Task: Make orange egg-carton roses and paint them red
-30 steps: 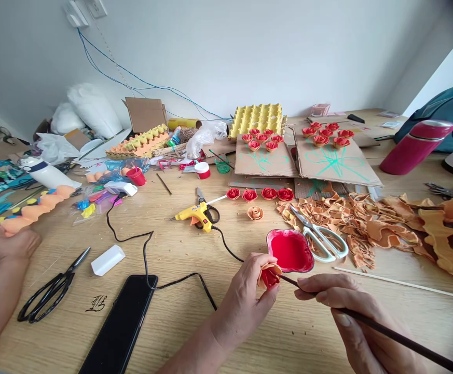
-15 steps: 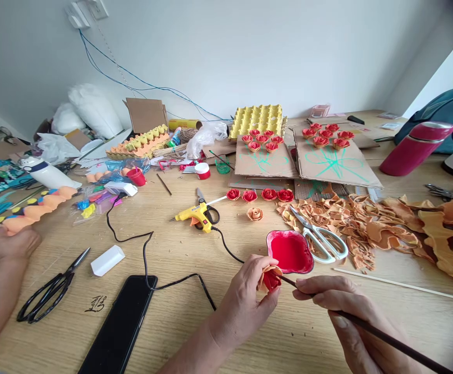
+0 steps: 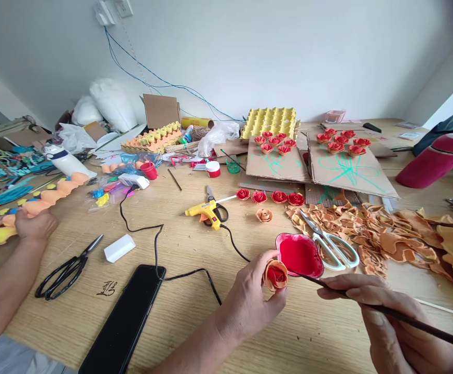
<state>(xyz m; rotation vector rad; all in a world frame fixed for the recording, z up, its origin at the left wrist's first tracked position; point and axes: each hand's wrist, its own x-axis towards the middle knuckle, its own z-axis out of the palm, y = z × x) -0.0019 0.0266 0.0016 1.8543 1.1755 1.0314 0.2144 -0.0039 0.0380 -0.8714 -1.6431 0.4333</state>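
While the left hand point(image 3: 249, 301) pinches a flower point(image 3: 276, 275) between thumb and fingers, the right hand point(image 3: 385, 327) is clamped on a brush point(image 3: 416, 323), tip by the flower's right edge; can't tell if touching. Step looks like colouring: centre red, outer petals bare orange. Next stroke likely calls for a steady pinch, a slight turn, maybe more paint point(image 3: 298, 254) from the dish point(image 3: 312, 243) just beyond the left hand. Table point(image 3: 315, 317): well left of the left hand, another person's hand point(image 3: 35, 226) on an egg-tray strip point(image 3: 53, 196); closer in, black scissors point(image 3: 81, 257), phone point(image 3: 127, 317); beyond the left hand, glue gun point(image 3: 206, 210), red flowers point(image 3: 278, 197); beyond the right hand, white scissors point(image 3: 320, 231), orange scraps point(image 3: 393, 236), flask point(image 3: 434, 161). Pale wall point(image 3: 218, 47) behind, well past both hands.
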